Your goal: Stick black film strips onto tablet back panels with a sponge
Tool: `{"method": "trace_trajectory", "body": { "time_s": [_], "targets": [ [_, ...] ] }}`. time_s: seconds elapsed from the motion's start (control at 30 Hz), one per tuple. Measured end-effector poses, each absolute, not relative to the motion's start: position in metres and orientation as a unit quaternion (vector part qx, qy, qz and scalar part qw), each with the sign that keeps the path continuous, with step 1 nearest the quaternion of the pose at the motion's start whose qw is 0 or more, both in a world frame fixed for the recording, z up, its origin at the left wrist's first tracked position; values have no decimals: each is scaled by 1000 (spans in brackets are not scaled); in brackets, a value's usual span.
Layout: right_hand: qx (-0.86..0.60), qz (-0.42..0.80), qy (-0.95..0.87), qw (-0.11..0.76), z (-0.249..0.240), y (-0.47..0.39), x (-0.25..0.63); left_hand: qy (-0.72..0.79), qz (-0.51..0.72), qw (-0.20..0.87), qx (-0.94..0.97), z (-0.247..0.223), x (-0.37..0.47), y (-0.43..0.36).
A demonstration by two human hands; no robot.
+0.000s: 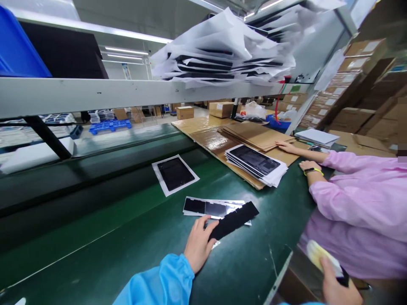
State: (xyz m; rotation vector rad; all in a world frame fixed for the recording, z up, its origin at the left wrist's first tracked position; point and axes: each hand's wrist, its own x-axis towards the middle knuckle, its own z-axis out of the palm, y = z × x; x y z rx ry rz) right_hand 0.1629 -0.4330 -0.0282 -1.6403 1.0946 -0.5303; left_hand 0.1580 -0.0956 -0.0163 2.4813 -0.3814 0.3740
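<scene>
My left hand (197, 245), in a blue sleeve, has its thumb and fingers closed on the near end of a long black strip (237, 221) with a notched edge. The strip slants up to the right, over several white-backed sheets with black and grey panels (194, 205) on the green belt. At the lower right, past the belt's edge, my right hand (338, 286) grips a blurred pale yellow and white piece (322, 258) with a black part below it. What exactly that piece is, I cannot make out.
A black panel on a white sheet (175, 173) lies farther up the green belt (104, 258). A stack of similar sheets (254, 163) rests by cardboard (206, 133). Overhead, a shelf rail (121, 96) carries piled sheets. At right stands a co-worker in pink sleeves (352, 186).
</scene>
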Motion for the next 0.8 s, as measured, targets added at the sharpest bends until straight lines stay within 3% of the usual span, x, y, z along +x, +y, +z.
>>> {"method": "trace_trajectory", "body": {
  "time_s": [0.07,0.1,0.3,0.47,0.57,0.7,0.8],
  "targets": [
    [-656,-194,312,659,-8,-418,190,-149,151,310,927,-18,160,-94],
    [-649,-178,270,689,-1,-409,203,-150,154,315,924,-18,161,-93],
    [-627,-34,160,761,-5,-356,258,-158,111,347,918,-1,192,-75],
    [-637,19,135,759,-15,-345,263,-143,56,314,937,24,251,-47],
    [-652,-21,149,743,-16,-349,259,-105,60,275,954,31,267,-38],
    [-671,-116,184,708,-26,-350,236,-125,148,251,948,22,240,-67],
    [-736,-52,41,673,-40,-336,206,-242,183,254,918,-10,203,-110]
  ]
}}
